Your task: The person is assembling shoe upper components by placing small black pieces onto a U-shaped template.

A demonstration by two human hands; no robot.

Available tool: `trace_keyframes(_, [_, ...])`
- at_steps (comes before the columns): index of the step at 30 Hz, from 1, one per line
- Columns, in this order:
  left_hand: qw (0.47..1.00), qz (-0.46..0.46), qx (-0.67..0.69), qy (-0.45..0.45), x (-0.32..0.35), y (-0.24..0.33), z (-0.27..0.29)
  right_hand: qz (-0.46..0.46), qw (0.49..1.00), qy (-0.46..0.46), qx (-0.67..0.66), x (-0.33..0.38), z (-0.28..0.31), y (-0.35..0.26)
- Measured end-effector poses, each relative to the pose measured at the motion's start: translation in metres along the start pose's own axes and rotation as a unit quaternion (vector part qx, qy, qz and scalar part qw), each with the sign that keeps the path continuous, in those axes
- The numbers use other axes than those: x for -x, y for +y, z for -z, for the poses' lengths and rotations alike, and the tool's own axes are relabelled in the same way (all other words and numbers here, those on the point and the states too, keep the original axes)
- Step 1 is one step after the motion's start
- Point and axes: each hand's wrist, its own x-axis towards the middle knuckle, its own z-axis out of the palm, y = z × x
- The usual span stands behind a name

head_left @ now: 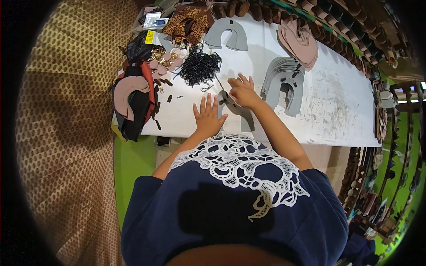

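A grey curved shoe-upper piece (243, 119) lies near the table's front edge, with small dark patches on its upper part. My left hand (207, 116) rests flat beside its left edge, fingers spread. Over its top bends my right hand (243, 94), thumb and index drawn together, the other fingers raised. Whatever is between those fingertips is too small to make out. From a tangled heap of black beaded strands (199, 66), one strand (219, 83) runs down to the top of the grey piece.
Right of my hands is a stack of grey U-shaped pieces (284, 82), with pink pieces (298, 42) behind it. Another grey piece (227, 35) lies farther back. Pink discs (163, 62), leopard-print material (188, 23) and a pink curved piece (128, 95) crowd the left. Shoe lasts (243, 9) line the far edge.
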Motion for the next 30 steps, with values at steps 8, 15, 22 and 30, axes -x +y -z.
trace_keyframes(8, [1.000, -0.004, 0.008, 0.028, 0.001, -0.001, -0.002, -0.013, 1.000, 0.012, 0.003, 0.000, 0.001, 0.002])
trace_keyframes(15, [0.997, -0.043, 0.014, 0.061, 0.005, 0.000, 0.003, -0.072, 0.993, -0.009, -0.095, -0.001, 0.004, 0.003])
trace_keyframes(22, [0.997, -0.043, 0.008, 0.061, 0.004, 0.001, 0.005, -0.103, 0.985, -0.076, -0.111, -0.003, 0.005, -0.001])
trace_keyframes(30, [0.998, -0.043, 0.003, 0.054, 0.004, 0.001, 0.006, -0.129, 0.984, -0.116, -0.039, -0.005, 0.005, -0.010])
